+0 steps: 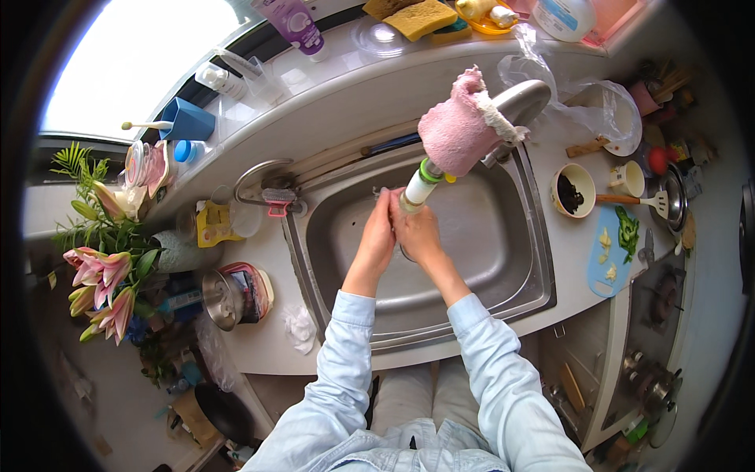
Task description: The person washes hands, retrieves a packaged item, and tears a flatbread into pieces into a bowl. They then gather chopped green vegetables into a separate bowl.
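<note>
My left hand [378, 228] and my right hand [417, 230] are pressed together over the stainless steel sink [472, 248]. They meet just below the faucet's filter nozzle [418, 192], which is white with a green ring. A pink cloth [457, 130] is draped over the spout of the metal faucet [522, 103]. My right hand is nearest the nozzle and partly covered by it. The fingers overlap, so whether anything lies between the palms is hidden.
Right of the sink are a bowl with dark food [571, 192], a slotted turner [634, 200] and a blue cutting board [607, 259] with chopped green pepper [626, 233]. At left stand a metal bowl [221, 301], crumpled tissue [299, 328] and pink lilies [106, 274]. Sponges [424, 19] lie on the ledge.
</note>
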The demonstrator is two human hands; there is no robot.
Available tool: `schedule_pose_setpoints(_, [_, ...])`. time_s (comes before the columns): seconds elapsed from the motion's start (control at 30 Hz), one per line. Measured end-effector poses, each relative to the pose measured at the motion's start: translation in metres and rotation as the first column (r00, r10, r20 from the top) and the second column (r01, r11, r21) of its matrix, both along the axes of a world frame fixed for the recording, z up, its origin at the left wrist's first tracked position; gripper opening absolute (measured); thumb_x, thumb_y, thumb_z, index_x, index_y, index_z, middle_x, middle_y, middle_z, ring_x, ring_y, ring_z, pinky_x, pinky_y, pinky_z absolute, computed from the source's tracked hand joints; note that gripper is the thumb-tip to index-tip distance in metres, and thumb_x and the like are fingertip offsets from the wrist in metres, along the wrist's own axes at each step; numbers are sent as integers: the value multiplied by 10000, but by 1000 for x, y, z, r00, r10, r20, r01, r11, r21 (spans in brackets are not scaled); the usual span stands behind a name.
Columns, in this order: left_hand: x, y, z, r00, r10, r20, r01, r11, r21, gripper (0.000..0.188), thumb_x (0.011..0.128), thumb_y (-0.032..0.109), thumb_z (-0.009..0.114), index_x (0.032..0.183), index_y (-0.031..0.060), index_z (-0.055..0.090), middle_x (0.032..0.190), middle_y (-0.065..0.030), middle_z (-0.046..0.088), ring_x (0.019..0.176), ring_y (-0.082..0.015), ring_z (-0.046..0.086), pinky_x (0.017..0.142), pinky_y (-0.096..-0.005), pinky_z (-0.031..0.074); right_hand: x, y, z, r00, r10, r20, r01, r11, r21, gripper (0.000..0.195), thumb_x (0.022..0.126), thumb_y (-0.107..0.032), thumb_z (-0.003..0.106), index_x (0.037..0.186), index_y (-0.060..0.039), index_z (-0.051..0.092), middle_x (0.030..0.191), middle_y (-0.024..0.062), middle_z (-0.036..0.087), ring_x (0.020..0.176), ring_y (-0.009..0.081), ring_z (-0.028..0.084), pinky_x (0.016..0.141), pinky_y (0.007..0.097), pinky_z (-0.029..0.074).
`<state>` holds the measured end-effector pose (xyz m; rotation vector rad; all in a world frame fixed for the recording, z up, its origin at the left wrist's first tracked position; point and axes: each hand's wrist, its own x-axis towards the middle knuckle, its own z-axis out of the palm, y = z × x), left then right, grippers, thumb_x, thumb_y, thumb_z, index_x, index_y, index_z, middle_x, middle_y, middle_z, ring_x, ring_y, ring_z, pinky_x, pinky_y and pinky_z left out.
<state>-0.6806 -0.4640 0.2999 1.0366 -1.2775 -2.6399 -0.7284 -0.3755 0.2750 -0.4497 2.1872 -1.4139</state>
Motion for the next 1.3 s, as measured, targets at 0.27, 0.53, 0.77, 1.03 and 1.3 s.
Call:
schedule_pose_setpoints(0.27, [5, 0, -13, 996, 41, -76, -31, 991, 127, 399, 1092, 310, 420, 1347, 27, 538, 1343, -83, 603, 1223, -175, 579, 1055, -359, 459, -24, 18, 4, 984, -5, -176, 16, 998, 63, 303, 986, -310, 593, 1111, -36, 623, 1038, 240, 675, 980, 467, 638, 794, 530, 507])
schedule_pose_setpoints(0.53, [30, -3, -21, 999, -8, 42, 2, 992, 128, 339, 1073, 244, 435, 1323, 38, 538, 1307, -101, 600, 1204, -217, 592, 1031, -370, 480, -112, 58, 9, 890, -84, -447, 288, 864, 412, 313, 988, -191, 578, 1253, -32, 523, 1229, 240, 599, 1011, 484, 623, 828, 564, 498])
schedule_pose_setpoints(0.77, [46, 12, -9, 994, -88, 61, 79, 986, 144, 400, 1082, 303, 419, 1336, 20, 541, 1311, -130, 616, 1187, -219, 607, 1011, -353, 489, -125, 63, 7, 851, -323, -415, 423, 889, 177, 279, 986, -179, 531, 1200, -8, 585, 1171, 268, 644, 1071, 487, 602, 878, 552, 486])
schedule_pose_setpoints(1.03, [47, 57, -32, 985, -11, 174, -62, 913, 404, 520, 1091, 487, 298, 1207, 75, 593, 1206, -88, 643, 1104, -197, 619, 924, -377, 517, 46, 58, 20, 753, 223, -619, -30, 951, 306, 177, 911, -78, 603, 1080, -41, 638, 1134, 120, 618, 998, 335, 627, 843, 450, 523])
schedule_pose_setpoints(1.3, [41, 104, 0, 983, 72, 168, -172, 677, 715, 475, 1033, 486, 359, 790, 119, 537, 551, 62, 366, 417, -90, 301, 431, -263, 318, 86, 100, 56, 936, -343, 76, 350, 902, -251, 454, 805, 112, 605, 1233, -36, 644, 1347, 123, 622, 1145, 214, 636, 906, 306, 553])
